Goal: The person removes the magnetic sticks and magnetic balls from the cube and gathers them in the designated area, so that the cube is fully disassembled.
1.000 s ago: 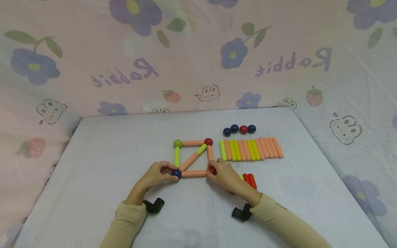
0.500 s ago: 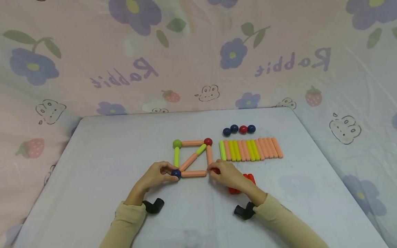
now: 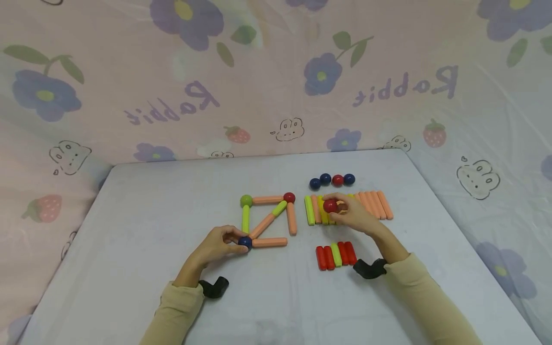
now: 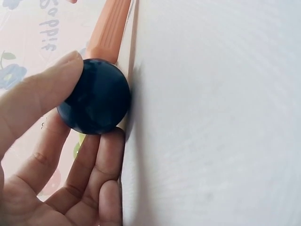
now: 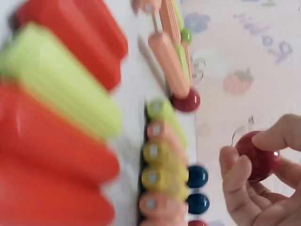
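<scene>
My left hand (image 3: 222,242) pinches a dark blue ball (image 4: 96,96) between thumb and fingers at the near left corner of a flat frame of sticks. From that ball run an orange stick (image 3: 269,242) to the right, a green stick (image 3: 246,219) away from me, and a diagonal of orange and short green pieces (image 3: 280,207). A green ball (image 3: 246,201) and a red ball (image 3: 289,197) mark the far corners. The right-side orange stick (image 3: 292,219) has a bare near end. My right hand (image 3: 355,213) holds another red ball (image 5: 257,155) over the row of long sticks.
Long green, yellow and orange sticks (image 3: 375,206) lie side by side at the right, partly behind my right hand. Several loose balls (image 3: 338,180), blue and red, sit beyond them. Nearer me is a group of short red and green sticks (image 3: 336,255).
My right hand has lifted the red ball off the frame's near right corner and carried it right and away from me, over the long sticks. My left hand stays put.
</scene>
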### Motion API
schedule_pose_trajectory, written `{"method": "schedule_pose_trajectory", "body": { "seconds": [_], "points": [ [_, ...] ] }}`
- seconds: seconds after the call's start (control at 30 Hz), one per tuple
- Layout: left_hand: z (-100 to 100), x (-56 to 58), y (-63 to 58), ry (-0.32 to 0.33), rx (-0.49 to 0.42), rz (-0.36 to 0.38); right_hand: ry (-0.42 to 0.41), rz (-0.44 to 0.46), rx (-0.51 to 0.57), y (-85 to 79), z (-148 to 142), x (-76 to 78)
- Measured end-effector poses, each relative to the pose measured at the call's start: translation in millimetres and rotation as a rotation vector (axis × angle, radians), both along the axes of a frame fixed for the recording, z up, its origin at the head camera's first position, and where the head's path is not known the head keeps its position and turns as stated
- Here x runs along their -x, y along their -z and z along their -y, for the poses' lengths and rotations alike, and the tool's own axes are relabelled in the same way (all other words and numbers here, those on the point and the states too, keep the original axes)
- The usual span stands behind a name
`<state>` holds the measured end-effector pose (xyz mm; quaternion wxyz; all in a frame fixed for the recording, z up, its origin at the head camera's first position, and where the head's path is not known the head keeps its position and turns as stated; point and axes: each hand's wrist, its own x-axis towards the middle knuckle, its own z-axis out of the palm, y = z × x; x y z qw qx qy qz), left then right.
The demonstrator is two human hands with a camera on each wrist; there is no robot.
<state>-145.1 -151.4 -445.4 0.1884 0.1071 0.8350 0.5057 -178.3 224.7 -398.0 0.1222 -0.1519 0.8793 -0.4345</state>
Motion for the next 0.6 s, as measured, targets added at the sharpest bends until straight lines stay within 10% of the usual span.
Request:
{"method": "schedule_pose_trajectory", "body": {
  "seconds": [0.6],
  "points": [
    [0.4,1.9,4.0,0.002,-0.019,0.0,0.39,0.017,-0.092,6.5,-76.2,59.6]
  ]
}}
